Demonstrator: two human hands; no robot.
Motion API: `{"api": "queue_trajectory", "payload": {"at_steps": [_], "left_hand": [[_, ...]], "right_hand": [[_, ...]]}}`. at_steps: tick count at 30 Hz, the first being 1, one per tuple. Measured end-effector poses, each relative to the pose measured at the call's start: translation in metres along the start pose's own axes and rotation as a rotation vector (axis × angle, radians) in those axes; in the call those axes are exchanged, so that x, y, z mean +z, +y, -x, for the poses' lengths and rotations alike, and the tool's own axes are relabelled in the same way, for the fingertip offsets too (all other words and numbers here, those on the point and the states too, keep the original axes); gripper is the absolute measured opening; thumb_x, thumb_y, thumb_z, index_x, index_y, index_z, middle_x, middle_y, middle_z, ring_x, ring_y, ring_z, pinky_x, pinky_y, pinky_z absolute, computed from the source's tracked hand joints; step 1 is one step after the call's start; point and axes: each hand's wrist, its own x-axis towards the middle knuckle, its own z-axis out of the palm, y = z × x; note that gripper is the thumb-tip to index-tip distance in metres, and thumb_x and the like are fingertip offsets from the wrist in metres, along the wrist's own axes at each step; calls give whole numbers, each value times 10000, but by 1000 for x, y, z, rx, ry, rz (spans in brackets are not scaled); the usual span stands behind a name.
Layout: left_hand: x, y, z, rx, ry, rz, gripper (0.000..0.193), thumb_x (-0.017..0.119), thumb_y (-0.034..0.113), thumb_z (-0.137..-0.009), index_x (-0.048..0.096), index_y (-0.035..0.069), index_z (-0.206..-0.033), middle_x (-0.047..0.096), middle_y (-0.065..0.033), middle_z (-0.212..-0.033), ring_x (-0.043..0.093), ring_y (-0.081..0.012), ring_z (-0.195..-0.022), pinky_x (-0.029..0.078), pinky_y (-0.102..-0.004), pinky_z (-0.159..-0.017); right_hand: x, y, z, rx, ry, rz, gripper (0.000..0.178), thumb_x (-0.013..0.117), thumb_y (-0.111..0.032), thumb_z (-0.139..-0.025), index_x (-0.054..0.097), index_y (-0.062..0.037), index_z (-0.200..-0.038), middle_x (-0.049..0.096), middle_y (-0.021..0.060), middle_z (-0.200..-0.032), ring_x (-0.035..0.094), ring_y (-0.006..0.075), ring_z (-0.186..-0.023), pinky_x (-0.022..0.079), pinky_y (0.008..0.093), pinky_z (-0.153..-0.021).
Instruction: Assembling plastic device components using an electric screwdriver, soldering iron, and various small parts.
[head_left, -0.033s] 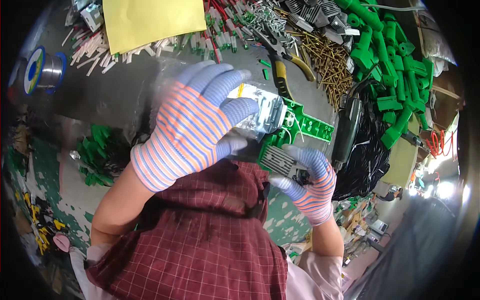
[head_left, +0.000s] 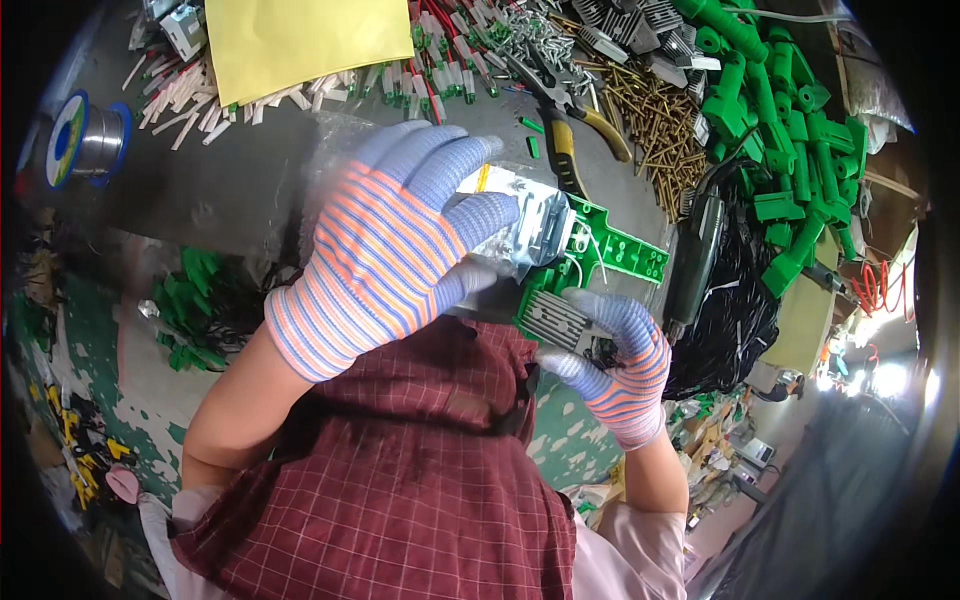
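Both my hands wear striped knit gloves. Curled over a shiny silver metal part point(head_left: 540, 228) with a yellow band is my left hand point(head_left: 390, 220); its palm side is hidden. The silver part lies against an open green plastic housing point(head_left: 635, 258), where short white wires loop out. Lower down, my right hand point(head_left: 625, 365) pinches the edge of a grey ribbed plate point(head_left: 553, 320) between thumb and fingers. That plate sits against the near green end of the housing.
Pliers point(head_left: 562, 130) lie beyond the housing, beside a pile of brass-coloured screws point(head_left: 655, 130). A black power screwdriver point(head_left: 697, 260) lies to the right, near heaped green plastic parts point(head_left: 790, 150). At far left stands a solder wire spool point(head_left: 95, 140). Yellow sheets point(head_left: 310, 45) cover small parts.
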Motion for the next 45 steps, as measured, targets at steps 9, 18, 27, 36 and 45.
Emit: {"api": "queue_trajectory", "payload": {"at_steps": [9, 18, 27, 36, 45], "left_hand": [[17, -3, 6, -183, 39, 50, 428, 785, 297, -621, 667, 148, -1004, 586, -118, -1283, 555, -350, -1141, 463, -482, -958], [16, -3, 5, -182, 67, 42, 414, 779, 290, -614, 674, 146, -987, 598, -112, -1259, 569, -343, -1113, 475, -475, -932], [17, 0, 6, -165, 101, 29, 384, 775, 290, -606, 692, 145, -951, 614, -105, -1239, 577, -334, -1083, 473, -471, -913], [17, -2, 4, -109, 83, -25, 387, 768, 303, -621, 696, 150, -969, 617, -112, -1233, 575, -336, -1082, 471, -475, -921], [-9, -3, -1, -49, 5, 33, 450, 770, 307, -673, 670, 165, -1088, 587, -119, -1281, 551, -367, -1127, 441, -493, -978]], "right_hand": [[8, 4, 7, -158, 73, 97, 625, 917, -258, -605, 636, -54, -1124, 696, 90, -977, 670, 278, -792, 536, 373, -692], [5, -5, 4, -185, 39, 196, 607, 914, -259, -603, 627, -56, -1097, 685, 67, -939, 648, 258, -744, 516, 358, -645], [-7, -11, -11, -98, -135, 206, 553, 889, -278, -629, 657, -63, -1082, 664, 56, -854, 638, 253, -724, 507, 371, -627], [-1, -18, -22, -58, -138, 302, 509, 855, -323, -648, 675, -101, -1070, 627, 29, -871, 597, 250, -797, 478, 388, -722], [-3, -28, -27, -107, -105, 390, 453, 809, -323, -684, 702, -155, -1091, 542, 10, -776, 537, 229, -734, 418, 379, -655]]}}
